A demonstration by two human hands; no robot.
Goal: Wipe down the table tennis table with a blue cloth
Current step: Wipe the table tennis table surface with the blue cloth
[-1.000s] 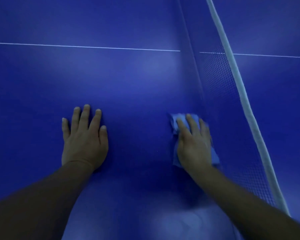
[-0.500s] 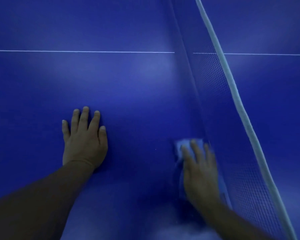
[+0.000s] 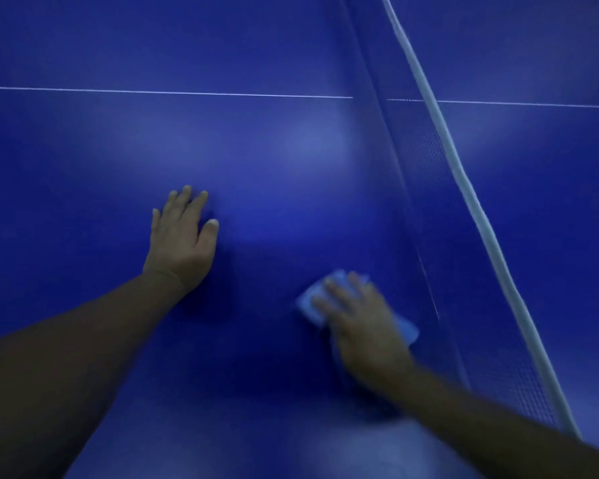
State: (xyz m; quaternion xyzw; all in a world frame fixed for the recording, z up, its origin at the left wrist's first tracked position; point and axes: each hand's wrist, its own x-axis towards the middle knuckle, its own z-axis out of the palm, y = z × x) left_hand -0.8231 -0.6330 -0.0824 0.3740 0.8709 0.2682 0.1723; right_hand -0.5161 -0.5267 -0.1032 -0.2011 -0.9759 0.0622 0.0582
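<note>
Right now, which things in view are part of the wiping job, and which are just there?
In the job:
- blue cloth, under the right hand
- right hand, fingers flat on the cloth
- table top, being wiped

Just there:
- left hand, flat on the table
- net, beside the cloth
- white line

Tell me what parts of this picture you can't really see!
- Right hand, head view: smeared by motion blur, so its finger detail is unclear.
- Blue cloth: mostly hidden under that hand; its full shape is unknown.
- Table: cut off by every frame edge; no table edge or leg shows.
- Net: both ends run out of frame.
- Left hand: its palm lies face down, unseen.
</note>
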